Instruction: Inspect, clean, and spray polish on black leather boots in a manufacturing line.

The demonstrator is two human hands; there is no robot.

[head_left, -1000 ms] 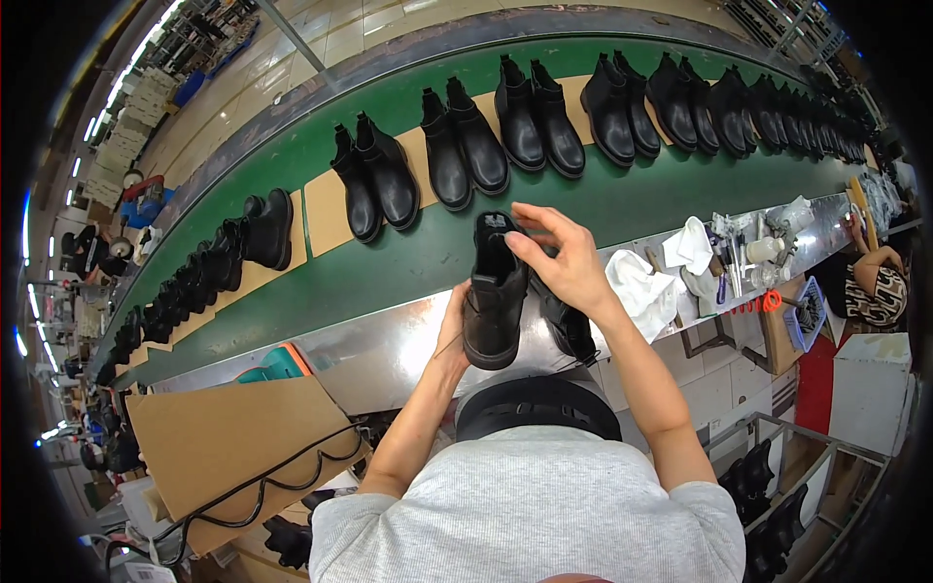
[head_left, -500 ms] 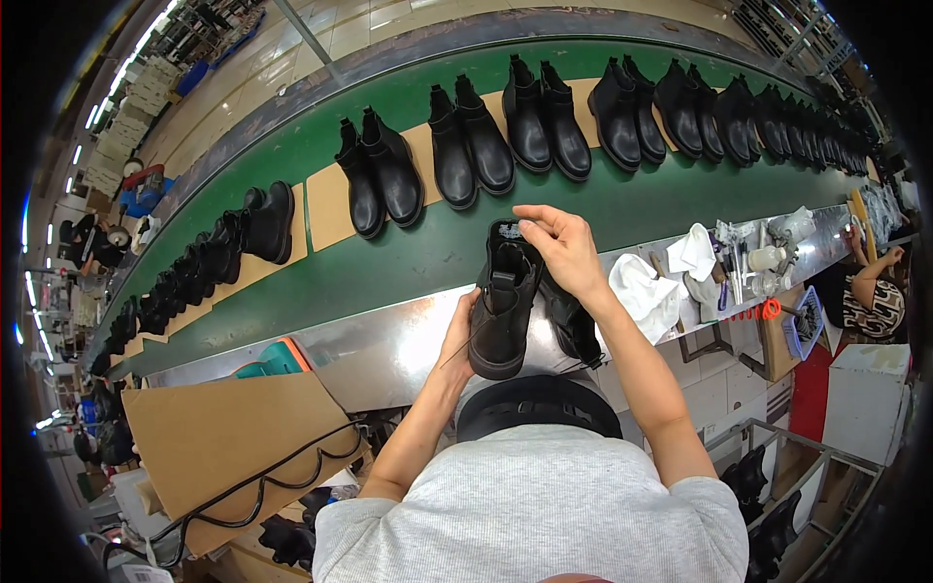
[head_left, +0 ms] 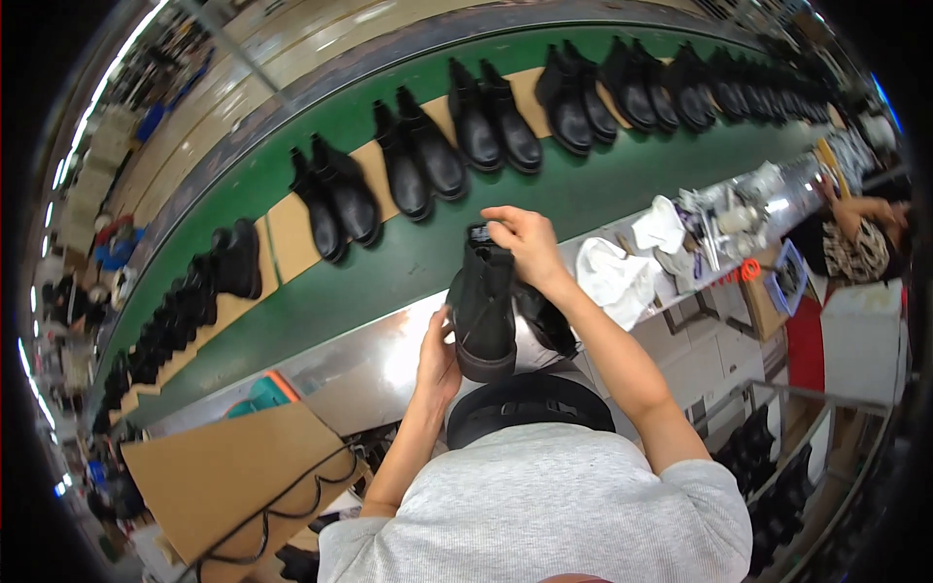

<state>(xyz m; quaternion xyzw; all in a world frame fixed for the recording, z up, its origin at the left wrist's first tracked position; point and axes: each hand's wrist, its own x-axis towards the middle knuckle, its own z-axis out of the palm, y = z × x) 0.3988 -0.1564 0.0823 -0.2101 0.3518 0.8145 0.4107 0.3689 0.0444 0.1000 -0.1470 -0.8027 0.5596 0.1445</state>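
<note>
A black ankle boot (head_left: 486,316) is held upright-tilted before me, its sole end nearest my waist. My left hand (head_left: 440,358) grips its left side low down, the fingertips partly hidden behind it. At the boot's top, my right hand (head_left: 528,245) pinches the upper edge, where a dark lining patch with light print shows. A second black boot (head_left: 546,321) rests just right of it, partly under my right forearm, at the metal bench edge.
Pairs of black boots (head_left: 418,160) stand on cardboard strips along the green belt (head_left: 408,253). White cloths (head_left: 614,277), brushes and bottles lie to the right on the metal ledge. A cardboard sheet (head_left: 233,466) with a black cable is at lower left. Another person (head_left: 860,238) sits far right.
My view has turned, so the belt and boots shift left and tilt. The held boot has turned a little, its heel showing more squarely to me; both hands keep their hold.
</note>
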